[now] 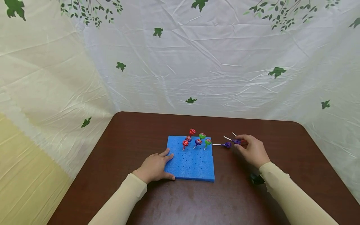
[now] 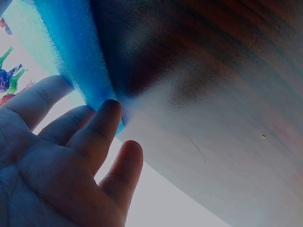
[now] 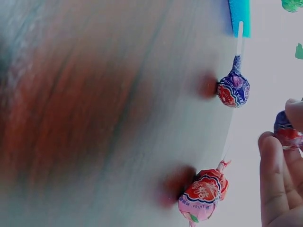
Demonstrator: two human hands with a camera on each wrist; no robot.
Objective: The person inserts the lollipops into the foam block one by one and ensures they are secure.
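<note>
A blue foam board point(image 1: 192, 165) dotted with holes lies on the table. My left hand point(image 1: 154, 167) rests along its left side, fingers spread on the edge and thumb at the near corner. Several wrapped lollipops stand in the far part of the board: red ones point(image 1: 185, 143), green ones point(image 1: 207, 142) and a purple one point(image 1: 198, 142). To the right of the board, my right hand point(image 1: 253, 151) pinches a purple lollipop point(image 3: 282, 125) by its wrapped head, its white stick pointing left. Another purple lollipop point(image 3: 234, 90) lies on the table, stick toward the board.
A red-and-pink lollipop point(image 3: 201, 196) lies on the table beneath the right hand. Another white stick point(image 1: 234, 134) shows beyond the right fingers. Under the right wrist is a dark object point(image 1: 256, 179). A white leaf-patterned sheet point(image 1: 168, 78) hangs behind the brown table point(image 1: 135, 131).
</note>
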